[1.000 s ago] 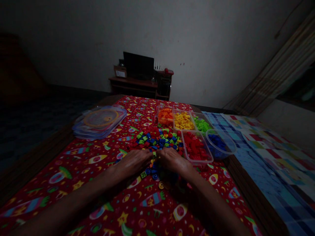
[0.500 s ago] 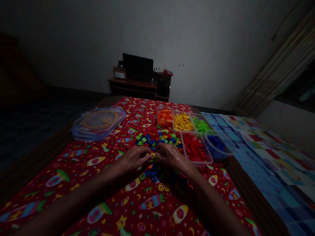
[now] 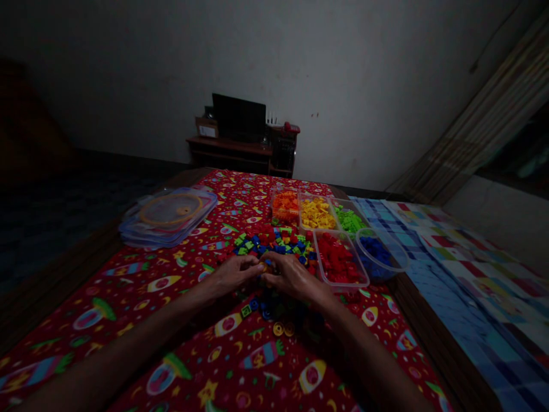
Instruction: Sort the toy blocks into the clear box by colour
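Observation:
My left hand (image 3: 234, 274) and my right hand (image 3: 294, 276) meet over a heap of small toy bricks. Between their fingertips is a small yellow toy brick (image 3: 265, 268), partly covered, with a bit of blue beside it; both hands are closed in a pinch around it. Just beyond the hands lies a mixed pile of bricks (image 3: 283, 239) in green, blue, red and yellow. On the near side, more blue and green bricks (image 3: 254, 304) sit partly in shadow under my right hand. Two round yellow pieces (image 3: 283, 329) lie nearest to me.
At right stand clear tubs of sorted bricks: orange (image 3: 285, 207), yellow (image 3: 318, 214), green (image 3: 349, 218), red (image 3: 341, 257) and a round blue one (image 3: 377, 252). Stacked lids (image 3: 169, 214) lie at left on the red patterned cloth (image 3: 171, 337). A desk with a monitor (image 3: 239, 117) stands behind.
The fingertips of both hands have drawn closer together around the small piece, and less of the yellow shows. The whole view has shifted slightly; tubs and lids stay in place.

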Demonstrator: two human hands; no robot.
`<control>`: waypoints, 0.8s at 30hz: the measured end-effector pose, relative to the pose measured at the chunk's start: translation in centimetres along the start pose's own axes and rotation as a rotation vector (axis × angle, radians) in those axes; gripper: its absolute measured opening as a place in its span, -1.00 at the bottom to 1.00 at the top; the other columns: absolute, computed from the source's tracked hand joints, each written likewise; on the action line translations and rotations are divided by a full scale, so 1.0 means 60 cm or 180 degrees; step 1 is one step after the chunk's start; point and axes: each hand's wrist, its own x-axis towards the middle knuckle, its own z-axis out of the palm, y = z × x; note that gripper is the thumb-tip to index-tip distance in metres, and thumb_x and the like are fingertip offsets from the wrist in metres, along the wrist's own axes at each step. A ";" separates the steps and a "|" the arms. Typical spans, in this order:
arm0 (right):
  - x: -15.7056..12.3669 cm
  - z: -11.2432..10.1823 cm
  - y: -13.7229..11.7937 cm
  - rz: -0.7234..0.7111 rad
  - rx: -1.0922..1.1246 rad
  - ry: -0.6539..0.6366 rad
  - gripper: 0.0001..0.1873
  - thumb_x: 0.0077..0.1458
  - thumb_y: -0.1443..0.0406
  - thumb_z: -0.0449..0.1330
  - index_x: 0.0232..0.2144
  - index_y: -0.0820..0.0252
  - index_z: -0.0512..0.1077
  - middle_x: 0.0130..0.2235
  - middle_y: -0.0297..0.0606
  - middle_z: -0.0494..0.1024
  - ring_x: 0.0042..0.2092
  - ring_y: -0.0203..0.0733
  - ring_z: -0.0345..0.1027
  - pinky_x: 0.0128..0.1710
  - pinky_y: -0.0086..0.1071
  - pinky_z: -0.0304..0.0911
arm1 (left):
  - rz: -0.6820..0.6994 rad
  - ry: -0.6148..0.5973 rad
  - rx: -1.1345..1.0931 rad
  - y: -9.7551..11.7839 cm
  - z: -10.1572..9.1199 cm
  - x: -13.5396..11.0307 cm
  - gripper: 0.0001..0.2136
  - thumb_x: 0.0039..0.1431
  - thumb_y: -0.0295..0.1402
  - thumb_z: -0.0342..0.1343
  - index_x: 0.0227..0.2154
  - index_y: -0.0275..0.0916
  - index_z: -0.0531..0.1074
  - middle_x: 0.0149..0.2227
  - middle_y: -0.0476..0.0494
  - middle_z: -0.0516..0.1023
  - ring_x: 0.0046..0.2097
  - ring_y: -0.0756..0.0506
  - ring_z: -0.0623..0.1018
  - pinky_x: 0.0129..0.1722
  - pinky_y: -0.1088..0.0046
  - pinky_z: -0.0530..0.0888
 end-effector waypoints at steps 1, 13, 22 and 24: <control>0.000 -0.001 -0.005 -0.0037 0.0005 0.0038 -0.68 0.15 0.30 0.12 -0.02 0.19 0.37 -0.29 -0.29 0.48 -0.32 -0.29 0.30 -0.34 -0.48 0.13 | 0.0022 -0.0009 -0.0103 -0.002 0.001 0.000 -0.61 0.02 0.05 0.05 -0.46 -0.23 0.34 -0.61 0.10 0.32 -0.60 0.04 0.30 -0.60 0.53 0.22; -0.001 0.010 0.002 -0.0303 -0.0028 0.0075 -0.76 0.17 0.33 0.10 -0.12 0.21 0.44 -0.30 -0.25 0.53 -0.32 -0.27 0.34 -0.30 -0.47 0.16 | -0.0164 0.0142 -0.0480 0.002 0.009 0.005 -0.54 -0.11 0.04 0.16 -0.29 -0.17 0.18 -0.59 0.12 0.44 -0.64 0.06 0.32 -0.67 0.58 0.19; -0.004 -0.017 0.018 -0.0356 -0.0411 0.0394 -0.79 0.18 0.27 0.12 -0.20 0.27 0.47 -0.36 -0.26 0.52 -0.34 -0.27 0.33 -0.32 -0.46 0.21 | 0.0261 0.0566 -0.0235 -0.014 -0.007 0.015 -0.59 0.09 0.11 -0.06 -0.33 -0.18 0.25 -0.63 0.11 0.38 -0.67 0.06 0.27 -0.69 0.57 0.15; -0.003 -0.040 0.038 -0.0217 -0.0548 0.0631 -0.75 0.17 0.23 0.14 -0.17 0.27 0.46 -0.38 -0.25 0.51 -0.34 -0.25 0.35 -0.32 -0.43 0.23 | 0.0463 0.0908 -0.0238 -0.010 -0.023 0.016 -0.60 0.13 0.07 -0.09 -0.30 -0.20 0.28 -0.61 0.08 0.39 -0.66 0.06 0.26 -0.68 0.57 0.16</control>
